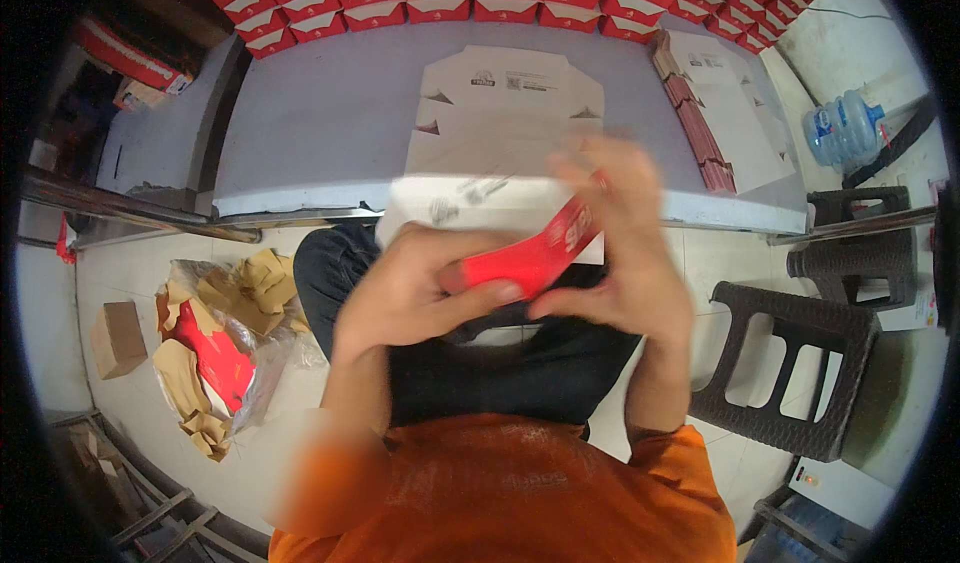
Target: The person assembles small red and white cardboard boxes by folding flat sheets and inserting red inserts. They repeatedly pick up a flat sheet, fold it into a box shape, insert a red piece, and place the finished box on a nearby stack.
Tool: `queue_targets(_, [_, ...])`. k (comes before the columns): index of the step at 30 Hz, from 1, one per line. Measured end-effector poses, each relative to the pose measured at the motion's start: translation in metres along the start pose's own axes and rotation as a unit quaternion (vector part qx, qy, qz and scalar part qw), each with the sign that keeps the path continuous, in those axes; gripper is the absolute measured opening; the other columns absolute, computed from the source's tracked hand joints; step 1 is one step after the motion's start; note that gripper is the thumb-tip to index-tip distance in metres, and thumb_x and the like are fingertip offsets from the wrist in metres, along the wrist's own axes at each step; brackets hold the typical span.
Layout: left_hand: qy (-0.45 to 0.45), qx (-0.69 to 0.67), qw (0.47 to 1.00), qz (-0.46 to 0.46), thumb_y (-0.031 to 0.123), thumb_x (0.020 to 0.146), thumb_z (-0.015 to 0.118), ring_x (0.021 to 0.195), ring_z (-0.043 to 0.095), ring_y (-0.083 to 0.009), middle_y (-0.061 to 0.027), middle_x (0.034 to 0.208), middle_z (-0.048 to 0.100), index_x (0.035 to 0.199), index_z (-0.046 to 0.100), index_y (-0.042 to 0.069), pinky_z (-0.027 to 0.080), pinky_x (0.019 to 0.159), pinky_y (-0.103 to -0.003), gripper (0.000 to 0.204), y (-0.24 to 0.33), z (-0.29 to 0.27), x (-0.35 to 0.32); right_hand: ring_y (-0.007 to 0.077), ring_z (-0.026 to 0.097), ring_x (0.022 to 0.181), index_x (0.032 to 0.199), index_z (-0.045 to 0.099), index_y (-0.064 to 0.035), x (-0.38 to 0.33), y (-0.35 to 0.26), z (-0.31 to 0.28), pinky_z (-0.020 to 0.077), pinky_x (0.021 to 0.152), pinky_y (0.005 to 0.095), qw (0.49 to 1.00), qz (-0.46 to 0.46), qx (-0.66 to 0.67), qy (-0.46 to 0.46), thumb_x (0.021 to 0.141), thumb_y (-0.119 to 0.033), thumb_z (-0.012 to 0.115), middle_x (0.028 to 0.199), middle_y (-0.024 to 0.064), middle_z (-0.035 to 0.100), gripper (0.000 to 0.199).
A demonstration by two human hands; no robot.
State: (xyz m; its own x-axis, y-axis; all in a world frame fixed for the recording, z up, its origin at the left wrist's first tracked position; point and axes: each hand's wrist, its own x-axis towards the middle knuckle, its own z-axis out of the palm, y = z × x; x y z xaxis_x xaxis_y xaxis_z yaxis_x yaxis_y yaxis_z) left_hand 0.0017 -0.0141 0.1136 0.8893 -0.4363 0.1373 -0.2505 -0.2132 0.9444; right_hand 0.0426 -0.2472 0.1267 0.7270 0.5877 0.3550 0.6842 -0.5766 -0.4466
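Observation:
A partly folded carton, with a white inside (480, 199) and a red outer panel (545, 256), is held above my lap at the table's near edge. My left hand (425, 283) grips its left part, the thumb pressed on the red panel. At the carton's right end is my right hand (635, 248), its fingers smeared by motion. The right thumb stands well away from those fingers; whether they grip the panel is unclear. Just beyond lies a flat, unfolded white carton blank (510, 93) with printing and slots.
Rows of red and white boxes (435, 8) line the table's (320, 113) far side. A stack of carton blanks (730, 113) lies at the right. Dark stools (790, 363) and a water bottle (842, 131) stand right. Torn brown paper with red pieces (225, 353) is on the left floor.

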Motion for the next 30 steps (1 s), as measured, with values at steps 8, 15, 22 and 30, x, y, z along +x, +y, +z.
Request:
queue_targets(8, [-0.089,-0.113,0.962,-0.233,0.012,0.088,0.069,0.070,0.063,-0.0071,-0.0044,0.083,0.068,0.105,0.069,0.002,0.053,0.060,-0.021,0.020,-0.018,0.018,0.018,0.0290,0.050,0.105,0.078,0.063,-0.0056,-0.016,0.040,-0.001,0.0311,0.104,0.0449,0.875,-0.124,0.464,0.067,0.067,-0.021,0.084,0.096,0.0080,0.056,0.028])
queue_targets(15, [-0.083,-0.188,0.952,-0.225,0.016,0.091,0.067,0.063,0.062,-0.0063,-0.0020,0.075,0.067,0.103,0.071,0.004,0.050,0.050,-0.020,0.017,-0.037,0.022,0.007,0.0347,0.053,0.112,0.085,0.067,-0.0060,-0.011,0.000,-0.010,0.0351,0.102,0.0457,0.994,0.004,0.079,0.080,0.071,-0.007,0.075,0.102,0.0112,0.060,0.016])
queue_targets(22, [-0.135,0.111,0.985,0.002,0.015,0.082,0.074,0.059,0.063,-0.0145,-0.0109,0.068,0.062,0.093,0.070,0.006,0.047,0.055,-0.032,0.016,-0.010,0.018,0.018,0.0328,0.060,0.097,0.094,0.067,-0.0064,-0.005,-0.014,-0.001,0.0386,0.101,0.0440,0.996,-0.010,0.088,-0.033,0.073,-0.016,0.078,0.093,0.0119,0.064,0.026])
queue_targets(30, [0.271,-0.425,0.864,-0.021,0.008,0.097,0.054,0.095,0.068,-0.0232,-0.0146,0.105,0.067,0.123,0.049,-0.004,0.061,0.076,-0.035,0.029,0.011,0.030,0.021,0.0379,0.048,0.123,0.101,0.068,-0.0118,-0.027,0.010,0.029,0.0345,0.102,0.0505,0.967,-0.127,-0.090,0.200,0.068,-0.048,0.081,0.118,0.0117,0.064,0.051])
